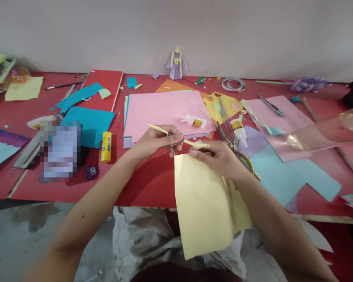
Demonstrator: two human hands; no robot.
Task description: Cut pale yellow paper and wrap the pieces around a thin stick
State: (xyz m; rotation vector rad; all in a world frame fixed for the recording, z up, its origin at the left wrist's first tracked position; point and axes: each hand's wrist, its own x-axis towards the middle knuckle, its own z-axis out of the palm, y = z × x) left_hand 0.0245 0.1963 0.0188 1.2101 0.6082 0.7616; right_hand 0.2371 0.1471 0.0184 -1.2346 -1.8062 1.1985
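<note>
My left hand (155, 141) pinches a thin wire with a narrow pale yellow paper strip (157, 128) wound on it; the strip sticks out up and to the left. My right hand (220, 158) is closed on the other end of the yellow strip (197, 144) and also holds the top of a large pale yellow paper sheet (202, 203), which hangs down over the table's front edge. Both hands meet above the red table (147, 184), just in front of a pink sheet (164, 109).
Scissors with yellow handles (238, 149) lie right of my right hand. Two glue bottles (238, 131) and a yellow glue stick (106, 146) stand nearby. Teal, blue and pink papers cover the table. A paper doll (177, 62) leans on the back wall. A clear cylinder (323, 133) lies at right.
</note>
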